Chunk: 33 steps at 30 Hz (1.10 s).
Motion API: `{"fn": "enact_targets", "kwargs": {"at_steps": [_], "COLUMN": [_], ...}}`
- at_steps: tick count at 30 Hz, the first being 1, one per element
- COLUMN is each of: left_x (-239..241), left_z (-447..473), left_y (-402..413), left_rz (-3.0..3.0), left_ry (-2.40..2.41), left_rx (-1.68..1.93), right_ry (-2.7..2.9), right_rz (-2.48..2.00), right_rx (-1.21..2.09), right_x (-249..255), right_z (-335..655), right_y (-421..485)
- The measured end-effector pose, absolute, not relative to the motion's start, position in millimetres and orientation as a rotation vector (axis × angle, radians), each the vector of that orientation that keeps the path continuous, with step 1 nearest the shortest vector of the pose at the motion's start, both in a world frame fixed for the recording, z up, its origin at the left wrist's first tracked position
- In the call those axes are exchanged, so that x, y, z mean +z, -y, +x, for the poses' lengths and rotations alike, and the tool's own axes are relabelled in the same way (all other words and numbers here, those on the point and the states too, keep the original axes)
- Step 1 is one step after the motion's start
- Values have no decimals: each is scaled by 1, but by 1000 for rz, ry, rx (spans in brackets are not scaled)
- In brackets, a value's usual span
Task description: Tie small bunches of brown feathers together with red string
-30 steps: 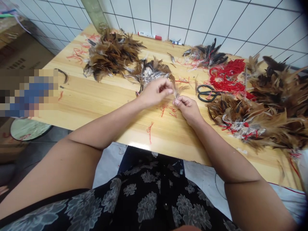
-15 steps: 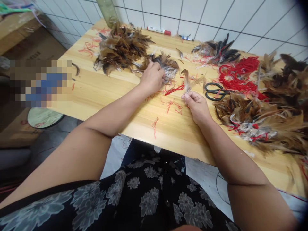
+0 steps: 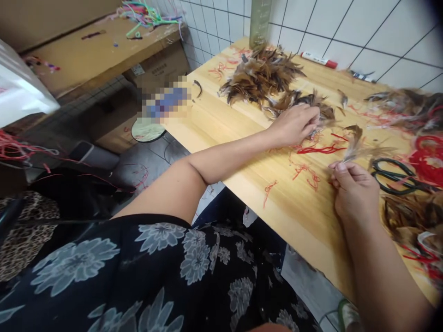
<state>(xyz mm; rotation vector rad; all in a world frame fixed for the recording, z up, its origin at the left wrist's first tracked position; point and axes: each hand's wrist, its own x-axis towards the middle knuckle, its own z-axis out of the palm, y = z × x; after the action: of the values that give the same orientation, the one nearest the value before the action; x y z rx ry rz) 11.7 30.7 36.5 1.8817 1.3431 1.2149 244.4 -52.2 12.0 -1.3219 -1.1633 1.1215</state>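
My right hand [image 3: 356,189] pinches a small bunch of brown feathers [image 3: 353,138] by the quills between thumb and forefinger, tips pointing up. At the near side of a small feather pile [image 3: 325,105], my left hand [image 3: 299,124] has its fingers curled and pressed together. Whatever lies between those fingertips is hidden. Red strings [image 3: 320,150] lie on the table between both hands. Black-handled scissors [image 3: 392,176] rest just right of my right hand, partly beside a heap of red cord [image 3: 429,159].
A larger brown feather pile [image 3: 263,76] lies farther back. More feathers [image 3: 411,216] and a grey-brown bunch [image 3: 408,106] are at the right. A red-capped marker [image 3: 318,60] lies by the tiled wall. Left of the table [image 3: 221,133] are a wooden shelf [image 3: 90,50] and a round stool [image 3: 147,130].
The view has turned left, so the table sits farther right. My left hand has drawn slightly back over the small pile, fingers closing together. My right hand keeps holding the feathers.
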Motion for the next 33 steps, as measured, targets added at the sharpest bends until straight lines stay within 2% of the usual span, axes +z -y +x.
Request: {"fn": "enact_targets", "kwargs": {"at_steps": [9,17,33], "left_x": [42,22,10], "left_z": [19,38,47], "left_y": [-11,8,10], "left_rz": [1460,1292,1352], "left_ry": [-1052,-766,-803], "left_rx": [1220,945,944], "right_ry": [1121,1173,1234], "right_rz": [-1361,-1431,-1472], "right_rx": [1142,1095,1052], "right_x": [19,21,13], "right_z": [234,230,231], "right_y": [55,56,52]}}
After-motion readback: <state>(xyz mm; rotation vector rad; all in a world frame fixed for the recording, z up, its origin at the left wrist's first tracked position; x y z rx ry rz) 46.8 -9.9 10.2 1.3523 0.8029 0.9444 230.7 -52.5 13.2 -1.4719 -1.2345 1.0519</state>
